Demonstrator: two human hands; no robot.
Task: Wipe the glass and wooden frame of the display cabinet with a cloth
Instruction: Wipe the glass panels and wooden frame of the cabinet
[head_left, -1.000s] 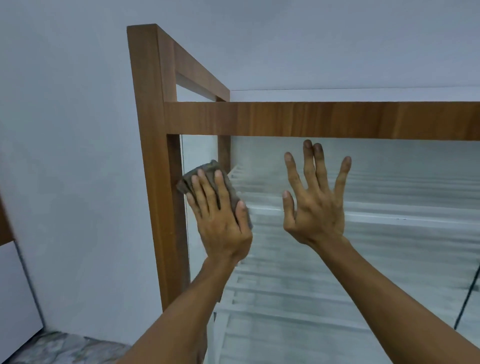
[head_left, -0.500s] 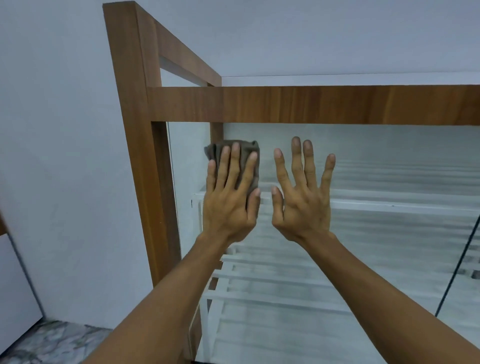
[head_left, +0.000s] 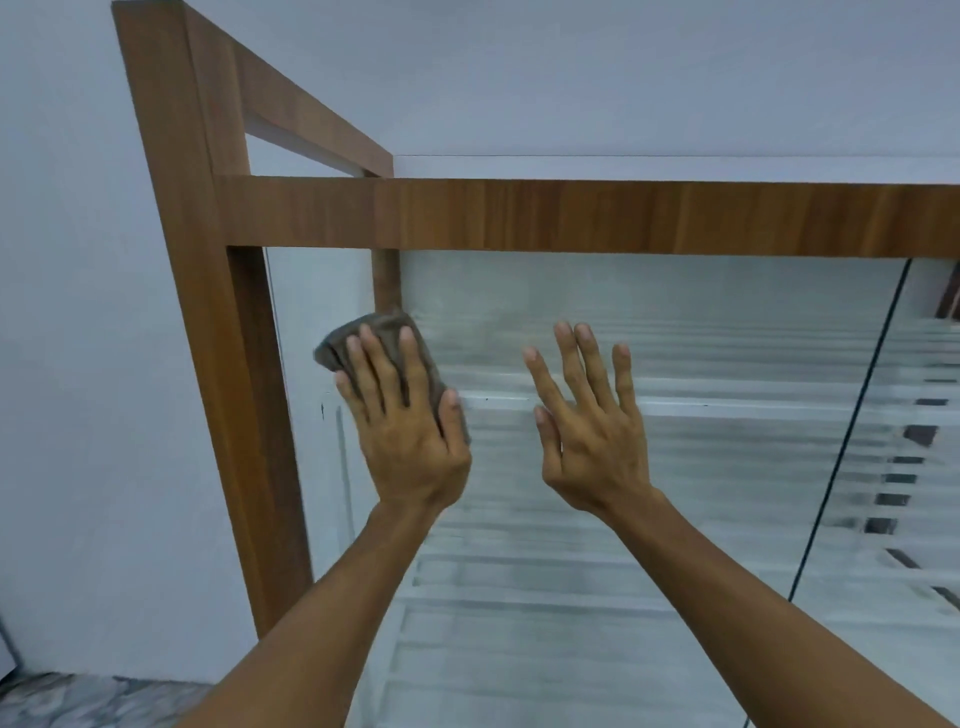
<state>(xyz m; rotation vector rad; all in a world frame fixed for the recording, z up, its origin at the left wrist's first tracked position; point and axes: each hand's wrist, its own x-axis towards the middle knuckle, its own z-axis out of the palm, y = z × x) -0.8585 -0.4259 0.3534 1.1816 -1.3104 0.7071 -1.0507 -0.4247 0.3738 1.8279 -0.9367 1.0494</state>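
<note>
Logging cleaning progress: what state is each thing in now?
glass, intact, looks hazy
cloth, bunched, pressed to the glass
left grip, fingers straight, pressing the cloth
right grip, fingers spread, holding nothing
wooden frame, upright, neither grip touches it

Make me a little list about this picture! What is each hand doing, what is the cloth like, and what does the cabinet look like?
left hand: straight fingers press the cloth on the glass
right hand: open, fingers spread, holds nothing
cloth: grey-brown, bunched under the left hand
glass: front pane, white shelves blurry behind it
wooden frame: brown, post left of the cloth, rail above both hands
</note>
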